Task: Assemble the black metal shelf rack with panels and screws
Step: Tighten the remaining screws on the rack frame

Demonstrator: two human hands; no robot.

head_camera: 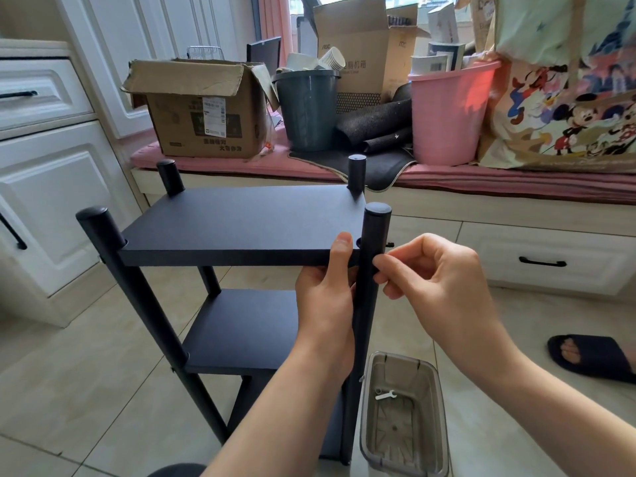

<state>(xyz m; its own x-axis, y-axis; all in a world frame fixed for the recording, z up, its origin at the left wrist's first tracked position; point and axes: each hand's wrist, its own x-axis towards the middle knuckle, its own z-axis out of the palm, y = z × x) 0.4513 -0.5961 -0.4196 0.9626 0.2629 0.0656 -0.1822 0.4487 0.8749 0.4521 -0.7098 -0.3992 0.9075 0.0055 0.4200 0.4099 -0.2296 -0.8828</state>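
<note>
on the tiled floor, black shelf rack (241,228) upright, both hands at its near right post (370,287).
left hand (327,297) grips top panel (237,218) edge, thumb on top; right hand (437,280) pinches at the post, pinched item hidden. clear tub (406,414) beside the rack holds a small wrench (386,395); rack base cut off by arm.

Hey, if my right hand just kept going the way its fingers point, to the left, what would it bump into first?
Most likely the near right post of the rack: the right hand has its fingertips already at that post, with the top panel just beyond.
</note>
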